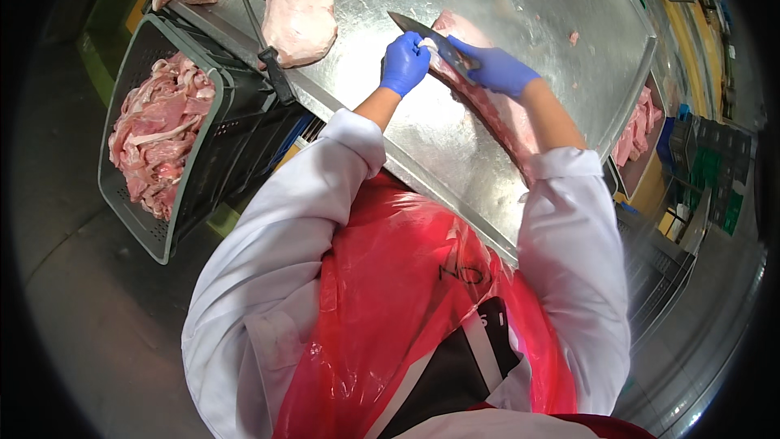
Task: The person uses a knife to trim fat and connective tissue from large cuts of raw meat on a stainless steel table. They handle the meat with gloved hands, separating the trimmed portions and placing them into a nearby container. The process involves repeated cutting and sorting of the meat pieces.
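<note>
A long piece of pale, fatty meat (496,114) lies slantwise on the metal table. My right hand (502,69), in a blue glove, is closed round a knife (418,29), its broad blade pointing to the upper left over the meat's far end. My left hand (405,63), also blue-gloved, has its fingers closed on a whitish flap at the meat's edge, close beside the blade. The knife's handle is mostly hidden in my right hand.
Large meat cuts (299,20) lie along the table's (366,24) far left side. A thin black-handled tool (276,73) rests at the left edge. A dark crate (166,236) of meat trimmings (162,130) stands left. More meat strips (638,126) sit beyond the right edge.
</note>
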`<action>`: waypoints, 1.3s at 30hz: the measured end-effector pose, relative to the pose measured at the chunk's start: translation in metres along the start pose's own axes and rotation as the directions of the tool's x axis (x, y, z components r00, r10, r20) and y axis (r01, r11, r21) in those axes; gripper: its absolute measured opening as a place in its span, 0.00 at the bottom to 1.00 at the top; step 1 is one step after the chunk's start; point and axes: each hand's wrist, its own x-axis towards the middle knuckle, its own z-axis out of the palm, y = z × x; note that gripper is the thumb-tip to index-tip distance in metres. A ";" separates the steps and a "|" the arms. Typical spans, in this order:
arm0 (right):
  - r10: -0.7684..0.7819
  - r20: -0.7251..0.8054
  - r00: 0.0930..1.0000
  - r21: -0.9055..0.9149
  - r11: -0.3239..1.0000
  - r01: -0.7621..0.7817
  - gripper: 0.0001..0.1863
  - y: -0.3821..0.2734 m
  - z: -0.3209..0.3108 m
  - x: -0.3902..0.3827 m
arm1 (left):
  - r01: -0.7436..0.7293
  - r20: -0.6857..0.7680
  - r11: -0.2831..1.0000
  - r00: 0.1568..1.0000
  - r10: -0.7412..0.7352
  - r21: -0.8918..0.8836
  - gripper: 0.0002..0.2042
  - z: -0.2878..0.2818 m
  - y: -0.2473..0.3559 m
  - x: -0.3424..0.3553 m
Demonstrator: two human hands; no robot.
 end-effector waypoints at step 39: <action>-0.037 0.039 0.999 -0.656 0.753 0.054 0.39 0.062 0.019 -0.115 | -0.485 -0.205 0.867 0.865 0.457 -0.112 0.04 -0.027 0.040 -0.045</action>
